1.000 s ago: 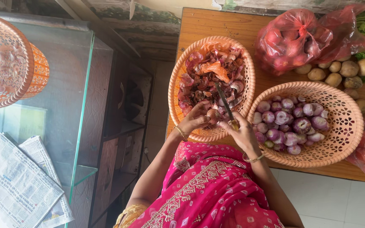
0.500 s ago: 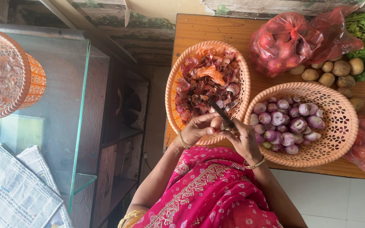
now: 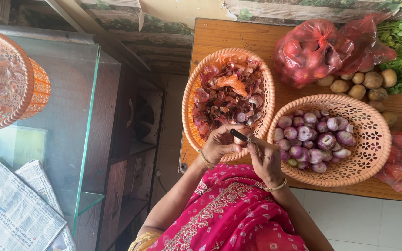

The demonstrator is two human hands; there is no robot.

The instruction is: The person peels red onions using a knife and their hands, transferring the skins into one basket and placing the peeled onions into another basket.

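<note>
Fingers [image 3: 231, 139] of my left hand [image 3: 220, 145] pinch a small onion [image 3: 241, 142] over the peel basket's [image 3: 192, 135] rim; right hand [image 3: 265, 159] grips the knife [image 3: 239, 135]. It's probably light, firm, slippery once skinned, so hold its sides.

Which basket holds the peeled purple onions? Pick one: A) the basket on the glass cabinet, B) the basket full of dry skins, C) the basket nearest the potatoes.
C: the peeled onions lie in the right basket, just below the potatoes.
</note>
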